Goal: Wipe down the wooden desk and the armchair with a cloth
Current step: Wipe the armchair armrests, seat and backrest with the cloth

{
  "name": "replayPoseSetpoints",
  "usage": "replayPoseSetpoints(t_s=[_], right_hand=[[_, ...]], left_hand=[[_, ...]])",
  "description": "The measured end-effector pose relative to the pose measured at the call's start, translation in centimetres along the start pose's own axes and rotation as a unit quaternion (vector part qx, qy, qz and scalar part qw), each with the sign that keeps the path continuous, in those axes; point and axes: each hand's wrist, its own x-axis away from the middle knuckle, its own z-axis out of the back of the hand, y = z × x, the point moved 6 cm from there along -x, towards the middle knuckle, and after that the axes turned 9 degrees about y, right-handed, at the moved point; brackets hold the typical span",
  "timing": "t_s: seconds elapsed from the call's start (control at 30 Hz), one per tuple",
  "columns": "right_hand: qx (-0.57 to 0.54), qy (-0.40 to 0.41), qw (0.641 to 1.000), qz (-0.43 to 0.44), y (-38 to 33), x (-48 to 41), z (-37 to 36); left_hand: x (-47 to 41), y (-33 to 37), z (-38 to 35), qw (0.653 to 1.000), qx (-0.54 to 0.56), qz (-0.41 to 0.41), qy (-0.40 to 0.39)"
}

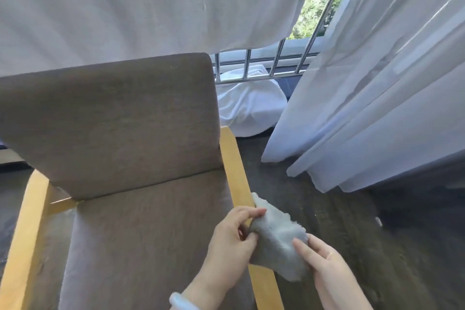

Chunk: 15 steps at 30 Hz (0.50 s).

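Hovering over one armrest of the single armchair, one grey cloth is pinched by the left grip and grasped by the right grip.

A white curtain hangs across the top and left. A second, sheer curtain falls on the right, and its hem reaches the floor. The gap between them shows a window with sunlit green foliage outside. A metal railing of upright bars runs along the foot of the window. A white bundle of fabric lies on the floor against the railing. The floor is dark and streaked. Daylight glows through both curtains.
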Motion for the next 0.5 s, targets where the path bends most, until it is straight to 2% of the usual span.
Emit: replayPoseSetpoints(t_s=[0.1,0.23,0.4,0.5], right_hand=[[-0.017,0.054,0.998,-0.009,1.0,-0.9,-0.8],[0.053,0.181,0.981,0.040,1.0,-2.5,-2.3],[0.049,0.184,0.981,0.049,1.4,-4.8,-6.5],[0.034,0.174,0.983,0.038,2.2,-5.8,-8.2]], left_hand=[[-2.3,-1.5,-0.3,0.998,0.015,0.009,-0.060],[-4.5,-4.8,1.2,0.994,0.030,0.043,-0.101],[-6.7,-8.0,3.8,0.990,0.034,0.071,-0.121],[-8.4,-9.3,4.5,0.983,0.082,0.103,-0.126]])
